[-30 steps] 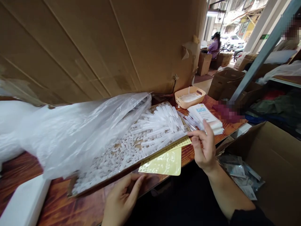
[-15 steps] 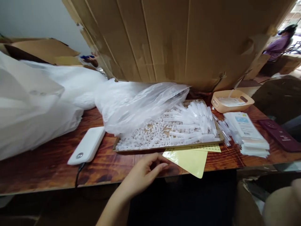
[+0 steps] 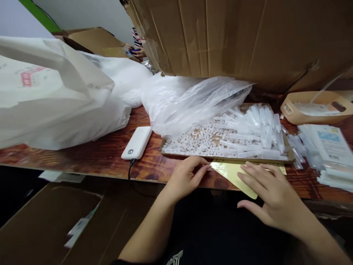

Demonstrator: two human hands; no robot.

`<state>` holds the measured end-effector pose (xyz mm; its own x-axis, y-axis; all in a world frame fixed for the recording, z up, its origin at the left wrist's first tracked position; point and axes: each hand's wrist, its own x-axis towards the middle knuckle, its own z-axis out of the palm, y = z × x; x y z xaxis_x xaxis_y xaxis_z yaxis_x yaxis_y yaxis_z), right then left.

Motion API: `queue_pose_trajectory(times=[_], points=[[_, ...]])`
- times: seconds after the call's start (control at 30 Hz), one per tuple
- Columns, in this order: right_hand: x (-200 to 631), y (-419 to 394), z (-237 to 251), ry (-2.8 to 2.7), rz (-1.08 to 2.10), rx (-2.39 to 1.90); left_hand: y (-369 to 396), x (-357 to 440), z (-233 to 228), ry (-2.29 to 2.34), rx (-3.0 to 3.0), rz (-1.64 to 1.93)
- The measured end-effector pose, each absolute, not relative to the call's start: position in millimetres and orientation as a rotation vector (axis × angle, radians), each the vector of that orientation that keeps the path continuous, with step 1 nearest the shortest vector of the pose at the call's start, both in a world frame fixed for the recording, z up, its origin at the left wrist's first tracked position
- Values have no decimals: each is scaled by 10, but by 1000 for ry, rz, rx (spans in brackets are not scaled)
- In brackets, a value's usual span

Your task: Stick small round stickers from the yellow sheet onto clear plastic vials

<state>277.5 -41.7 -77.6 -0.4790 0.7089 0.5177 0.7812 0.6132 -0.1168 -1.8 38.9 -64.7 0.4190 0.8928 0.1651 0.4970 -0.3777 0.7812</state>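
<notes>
Dark reddish wood forms the table [image 3: 82, 158], backed along its far edge by a wall of large cardboard panels [image 3: 234, 36].

Left hand [image 3: 184, 179]: lies at the near edge of the table, fingers loosely curled, thumb and forefinger meeting at the left corner of a yellow sheet [image 3: 234, 173]. Whether the corner is actually pinched or only touched cannot be told from this view.

Right hand [image 3: 271, 197]: fingers spread and flat, palm down, resting on the right part of the same yellow sheet; it grips nothing.

Yellow sheet: lies flat at the near edge of the table, one corner overhanging that edge, its far side tucked against the front rim of a shallow cardboard tray [image 3: 286, 156].

Tray: holds a layer of small white caps [image 3: 193, 143] on its left and clear plastic tubes [image 3: 256, 129] heaped on its right. A clear plastic bag [image 3: 190, 103] drapes over its far left part.

Left of the tray: a white power bank [image 3: 137, 142] with a dark cable running over the near edge. Beyond it, a large white sack [image 3: 55, 103] fills the left end of the table.

Right end: a stack of printed packets [image 3: 331, 147], and a beige basket [image 3: 317, 106] towards the far right corner.
</notes>
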Motion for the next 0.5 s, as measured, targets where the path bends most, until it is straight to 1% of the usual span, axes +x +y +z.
queue_pose_trajectory(times=[0.07,0.13,0.2,0.27,0.4,0.5], points=[[2737,-450,-967,-2427,-233,-1156,261,-23,-620,1174,1852,707],[2774,-467,-1152,-2423,-258,-1171,106,-24,-633,1184,1713,554],[2875,-491,-1281,-2420,-207,-1137,-55,1,-714,1152,1617,359],[3001,-520,-1333,-2450,-93,-1115,-193,66,-853,1117,1514,270],[3180,-522,-1251,-2406,115,-1047,-346,257,-1117,1150,1167,448],[3224,-452,-1102,-2345,251,-1004,-372,352,-1166,1106,890,516]])
